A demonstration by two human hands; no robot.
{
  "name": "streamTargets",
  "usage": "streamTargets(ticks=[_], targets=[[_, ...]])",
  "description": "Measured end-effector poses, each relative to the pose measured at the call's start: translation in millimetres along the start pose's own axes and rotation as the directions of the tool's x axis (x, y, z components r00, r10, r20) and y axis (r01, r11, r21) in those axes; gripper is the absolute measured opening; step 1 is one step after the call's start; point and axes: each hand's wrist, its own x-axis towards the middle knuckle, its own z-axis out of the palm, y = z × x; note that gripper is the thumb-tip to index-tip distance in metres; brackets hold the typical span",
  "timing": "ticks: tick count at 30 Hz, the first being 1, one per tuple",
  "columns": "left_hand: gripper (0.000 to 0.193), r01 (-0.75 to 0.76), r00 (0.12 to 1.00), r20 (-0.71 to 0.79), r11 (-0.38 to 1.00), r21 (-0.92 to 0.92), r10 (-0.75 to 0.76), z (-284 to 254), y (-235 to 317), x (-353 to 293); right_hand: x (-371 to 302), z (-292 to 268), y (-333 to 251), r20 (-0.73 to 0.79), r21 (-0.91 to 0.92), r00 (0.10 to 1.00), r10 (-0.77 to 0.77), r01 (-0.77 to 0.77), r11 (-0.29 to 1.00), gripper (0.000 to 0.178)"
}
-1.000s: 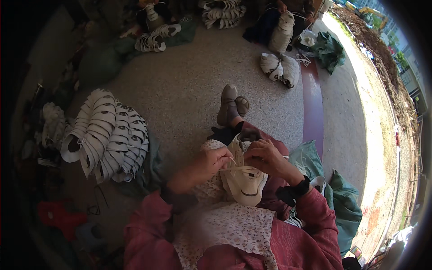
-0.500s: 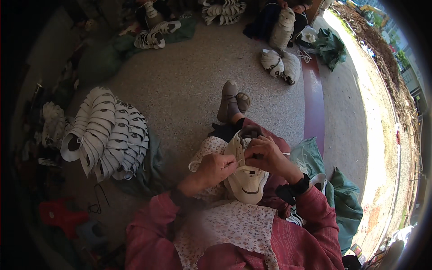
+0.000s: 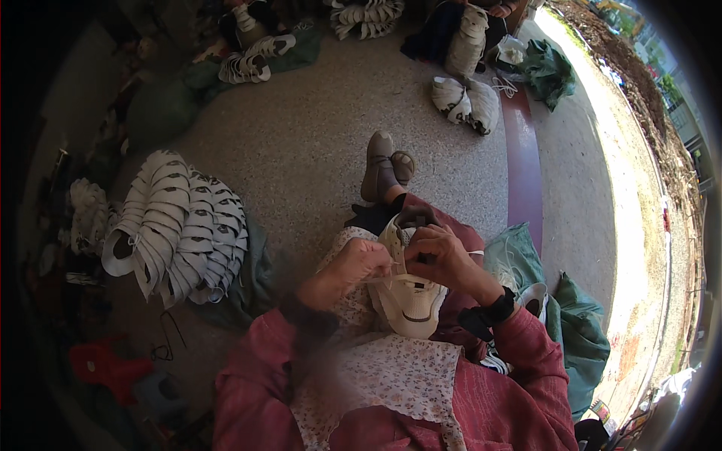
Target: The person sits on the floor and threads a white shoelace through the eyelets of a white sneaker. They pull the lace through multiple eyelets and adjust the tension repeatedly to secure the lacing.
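Observation:
A cream shoe upper (image 3: 412,310) rests on my lap, its toe toward me and its dark-lined collar away from me. My left hand (image 3: 361,263) is closed at the left of the lacing area, pinching a pale shoelace (image 3: 387,279). Over the tongue and eyelets sits my right hand (image 3: 440,255), thumb and fingers pressed together by the lace holes. The fingertips partly cover what it grips, which looks like the same lace. A floral apron (image 3: 398,376) spreads under the shoe upper.
Nested stacks of white shoe uppers (image 3: 177,229) stand at the left on green cloth. Beside my right arm lie green sacks (image 3: 583,338). A red plastic object (image 3: 109,368) is at lower left. Ahead, other people sit near more uppers (image 3: 466,104).
My left hand has moved slightly up and left, and a strand of lace shows below it. The right hand stays by the eyelets. The whole view has shifted a little.

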Motion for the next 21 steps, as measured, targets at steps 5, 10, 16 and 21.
streamTargets(ticks=[5, 10, 16, 21], targets=[[0.021, -0.265, 0.938, -0.107, 0.879, 0.397, 0.331, 12, 3, -3, 1, 1, 0, -0.001, -0.026, 1.000, 0.010, -0.010, 1.000, 0.015], [0.016, -0.255, 0.819, -0.131, 0.559, 0.789, 0.559, 39, 3, -10, 0, 5, 2, -0.032, -0.078, 0.999, 0.015, -0.018, 0.997, 0.015], [0.024, -0.299, 0.714, -0.039, 0.354, 0.886, 0.699, 22, 28, -16, 0, 3, 5, 0.004, -0.033, 1.000, -0.013, 0.014, 0.999, 0.015], [0.039, -0.630, 0.650, 0.341, 0.230, 0.742, 0.679, -5, 47, 8, 0, 2, 2, 0.003, -0.036, 0.998, -0.061, 0.061, 0.997, 0.015]])
